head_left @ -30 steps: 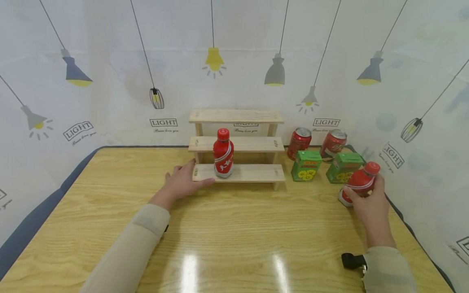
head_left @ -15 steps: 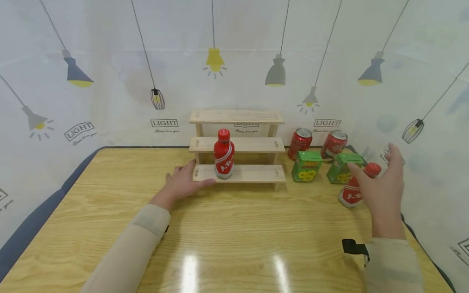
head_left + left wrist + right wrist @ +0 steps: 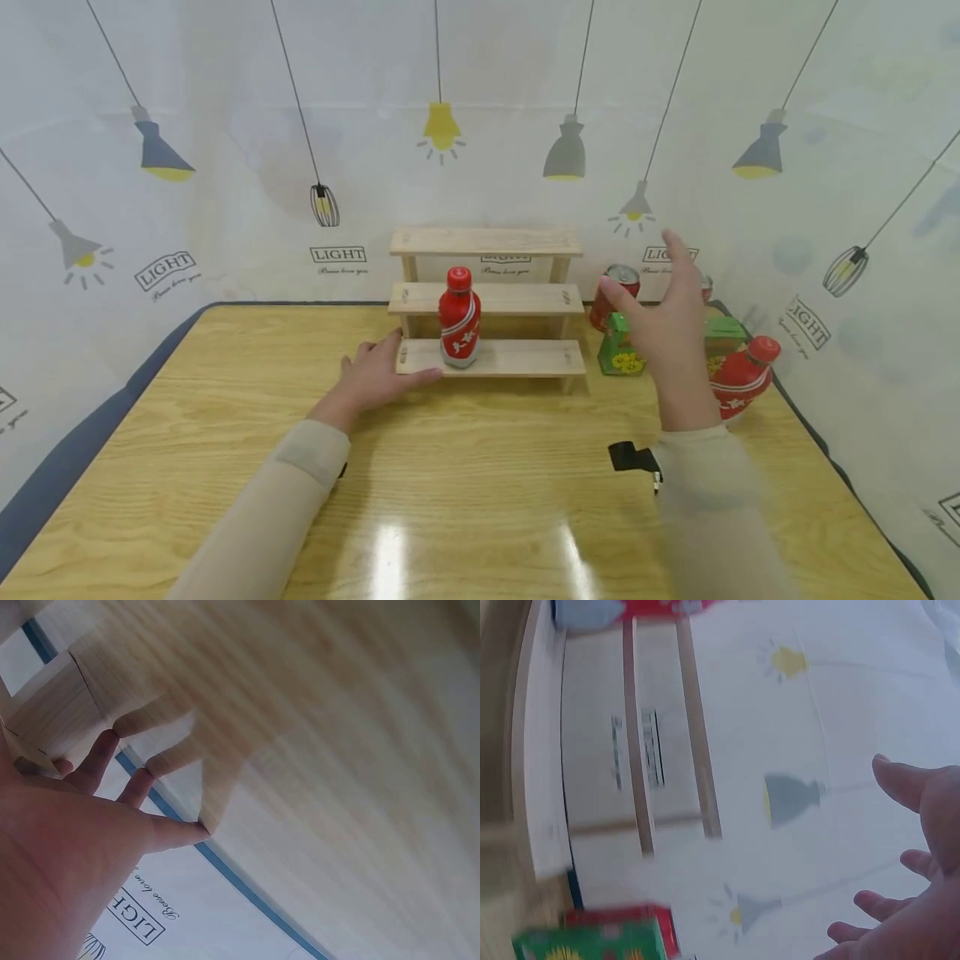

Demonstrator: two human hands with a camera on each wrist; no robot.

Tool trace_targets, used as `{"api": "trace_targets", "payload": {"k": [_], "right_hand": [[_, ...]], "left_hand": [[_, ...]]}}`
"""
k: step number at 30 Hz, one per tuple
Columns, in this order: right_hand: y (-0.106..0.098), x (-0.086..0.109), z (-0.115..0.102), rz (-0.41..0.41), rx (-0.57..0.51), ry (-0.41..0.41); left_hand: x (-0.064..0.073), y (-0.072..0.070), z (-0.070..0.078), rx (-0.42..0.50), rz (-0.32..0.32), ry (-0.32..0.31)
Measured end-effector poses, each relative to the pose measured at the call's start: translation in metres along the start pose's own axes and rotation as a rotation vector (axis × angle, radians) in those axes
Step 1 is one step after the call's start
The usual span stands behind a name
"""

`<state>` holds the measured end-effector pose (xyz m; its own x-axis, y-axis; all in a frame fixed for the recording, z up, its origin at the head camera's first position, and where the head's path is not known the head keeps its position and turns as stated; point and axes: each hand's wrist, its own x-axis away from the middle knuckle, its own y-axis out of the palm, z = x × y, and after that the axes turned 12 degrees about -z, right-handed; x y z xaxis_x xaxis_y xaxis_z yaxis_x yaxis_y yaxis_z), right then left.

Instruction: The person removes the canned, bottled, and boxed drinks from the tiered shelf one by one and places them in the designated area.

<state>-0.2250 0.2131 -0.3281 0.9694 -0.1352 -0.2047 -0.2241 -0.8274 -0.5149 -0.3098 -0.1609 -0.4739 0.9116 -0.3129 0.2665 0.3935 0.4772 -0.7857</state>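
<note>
My left hand [image 3: 371, 372] rests at the left end of the lowest step of a three-tier wooden shelf [image 3: 517, 357], thumb along its front edge, other fingertips on the table. On that step, left of its middle, a red bottle [image 3: 460, 321] stands upright. My right hand [image 3: 667, 333] is in the air with fingers spread and nothing held. Behind it are two green drink cartons [image 3: 626, 354] and two red cans [image 3: 624, 279], partly hidden. A second red bottle [image 3: 742, 379] stands on the table to the right of the right wrist, its lower left hidden by it.
The wooden table [image 3: 495, 475] runs back to a white curtain [image 3: 247, 167] printed with lamps. The shelf's middle step [image 3: 517, 298] and top step [image 3: 487, 242] rise behind the lowest one. A black strap piece [image 3: 632, 457] sticks out from the right sleeve.
My right hand has let go of the second red bottle, leaving it on the table, then lifted and moved left over the cartons. The left hand has stayed at the shelf.
</note>
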Motion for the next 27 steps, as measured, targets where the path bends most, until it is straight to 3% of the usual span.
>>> {"api": "trace_targets", "payload": {"k": [5, 14, 27], "right_hand": [[0.04, -0.013, -0.022, -0.116, -0.044, -0.069], [0.108, -0.021, -0.046, -0.286, -0.092, -0.027], [0.165, -0.011, -0.039, -0.388, -0.183, 0.0]], "left_hand": [[-0.001, 0.002, -0.003, 0.002, 0.0, -0.006], [-0.001, 0.003, 0.0, 0.021, 0.014, 0.015], [0.0, 0.0, -0.001, 0.004, 0.012, -0.001]]}}
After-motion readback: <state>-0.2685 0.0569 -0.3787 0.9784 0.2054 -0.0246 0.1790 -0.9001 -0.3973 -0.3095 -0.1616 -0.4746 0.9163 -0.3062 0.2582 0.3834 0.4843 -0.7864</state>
